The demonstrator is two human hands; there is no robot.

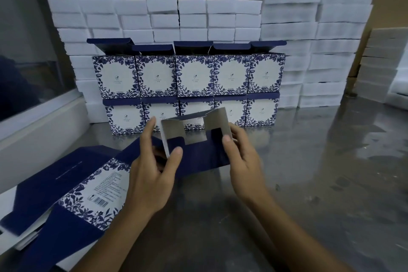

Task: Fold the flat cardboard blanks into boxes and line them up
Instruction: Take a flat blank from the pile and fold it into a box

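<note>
Between the two hands, a partly folded blank (pixel 194 139) is held above the steel table (pixel 309 183). The left hand (pixel 152 174) pinches its left flap, thumb on the navy face. The right hand (pixel 242 157) grips the right flap edge, thumb on the grey inside. Beyond the grip, finished boxes (pixel 189 86) stand in two stacked rows against white foam blocks (pixel 309 51). Left of the grip lie flat blanks (pixel 72 194), cut off by the frame edge. Right of the grip the tabletop is bare. Print on the boxes is illegible
</note>
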